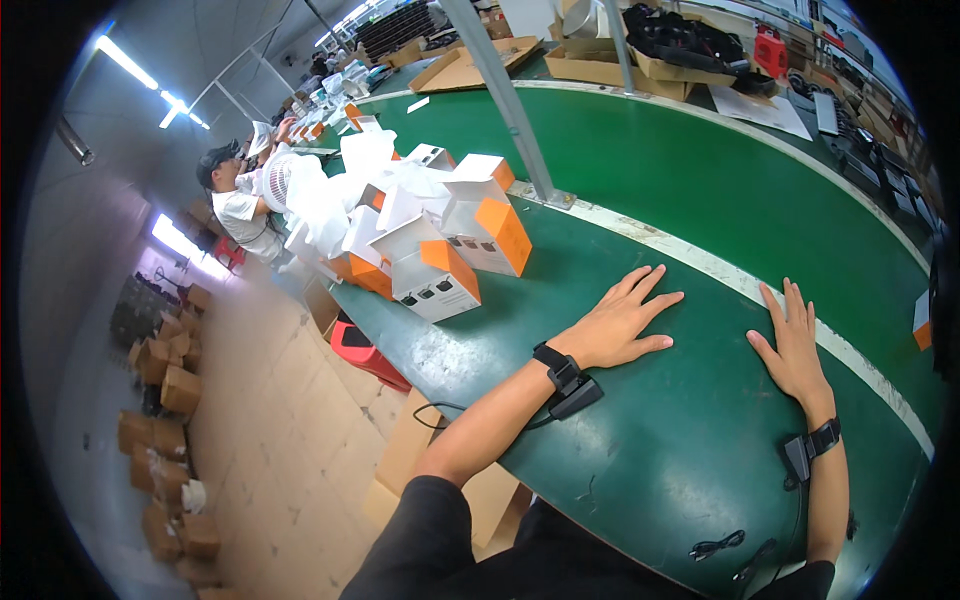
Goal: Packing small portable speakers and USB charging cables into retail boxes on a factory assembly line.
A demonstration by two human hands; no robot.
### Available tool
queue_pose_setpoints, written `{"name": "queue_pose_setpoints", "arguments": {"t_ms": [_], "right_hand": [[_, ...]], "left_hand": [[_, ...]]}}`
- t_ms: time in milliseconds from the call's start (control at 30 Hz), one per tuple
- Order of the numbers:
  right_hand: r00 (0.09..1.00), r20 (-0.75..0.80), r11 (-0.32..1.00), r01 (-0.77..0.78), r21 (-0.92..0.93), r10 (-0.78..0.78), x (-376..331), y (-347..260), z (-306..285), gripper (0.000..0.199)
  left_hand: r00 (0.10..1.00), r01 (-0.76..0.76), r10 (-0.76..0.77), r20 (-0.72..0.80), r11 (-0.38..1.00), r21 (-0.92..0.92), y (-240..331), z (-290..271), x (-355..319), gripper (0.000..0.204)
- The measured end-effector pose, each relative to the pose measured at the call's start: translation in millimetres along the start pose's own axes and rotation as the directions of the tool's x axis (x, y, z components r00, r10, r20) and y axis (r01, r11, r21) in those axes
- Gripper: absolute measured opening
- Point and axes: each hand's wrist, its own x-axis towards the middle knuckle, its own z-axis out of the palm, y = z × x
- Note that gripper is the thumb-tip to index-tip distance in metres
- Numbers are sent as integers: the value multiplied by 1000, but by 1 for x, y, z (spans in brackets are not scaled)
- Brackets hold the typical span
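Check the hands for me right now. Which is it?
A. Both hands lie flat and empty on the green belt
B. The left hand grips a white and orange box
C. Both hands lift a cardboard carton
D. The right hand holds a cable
A: the left hand and the right hand rest palm down with fingers spread on the green belt, holding nothing; the nearest white and orange box stands apart from them.

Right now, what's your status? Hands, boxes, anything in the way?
Left hand and right hand flat on green belt, open, holding nothing. White-and-orange boxes upstream at left, untouched. Nothing between hands and boxes.
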Motion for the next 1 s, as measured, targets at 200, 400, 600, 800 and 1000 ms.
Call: {"name": "queue_pose_setpoints", "arguments": {"t_ms": [200, 400, 600, 800, 1000], "right_hand": [[1000, -6, 1000, 3, -1, -3, 1, 1, 0, 80], [1000, -6, 1000, 10, 4, -10, 0, 1, 0, 79], [1000, -3, 1000, 9, 9, -9, 0, -2, -2, 79], [1000, -5, 1000, 10, 0, -10, 1, 0, -2, 79], [1000, -5, 1000, 8, -5, -8, 2, 2, -3, 79]], "left_hand": [[1000, -1, 1, 2, 1000, 6, -1, 0, 3, 74], [1000, 4, -4, 8, 1000, -2, 0, -1, 2, 73], [1000, -2, 2, 7, 1000, 4, 0, -3, 1, 73], [1000, -2, 2, 5, 1000, 6, 0, -2, 3, 73], [1000, 3, -3, 8, 1000, 12, 2, -1, 6, 73]]}}
